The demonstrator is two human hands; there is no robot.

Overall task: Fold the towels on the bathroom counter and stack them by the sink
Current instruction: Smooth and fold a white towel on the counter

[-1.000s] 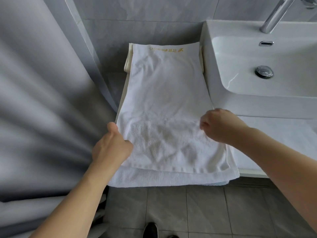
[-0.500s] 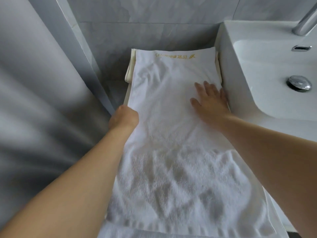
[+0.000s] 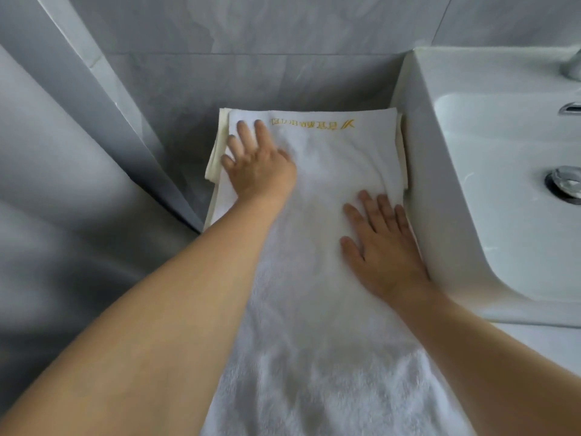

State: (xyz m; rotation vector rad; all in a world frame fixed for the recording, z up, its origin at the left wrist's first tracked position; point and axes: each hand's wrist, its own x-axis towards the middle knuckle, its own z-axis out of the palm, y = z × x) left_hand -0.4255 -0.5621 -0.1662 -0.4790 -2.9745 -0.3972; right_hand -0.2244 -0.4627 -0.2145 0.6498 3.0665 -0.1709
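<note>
Now both hands lie flat, fingers straight, on the white towel [image 3: 320,278] beside the sink [image 3: 456,190]: the left hand [image 3: 256,166] near its far corner, the right hand [image 3: 382,247] by the sink-side edge.

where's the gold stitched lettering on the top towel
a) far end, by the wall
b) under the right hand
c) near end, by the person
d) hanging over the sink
a: the gold lettering runs along the far edge of the top towel, next to the tiled wall, beyond both hands.
</note>
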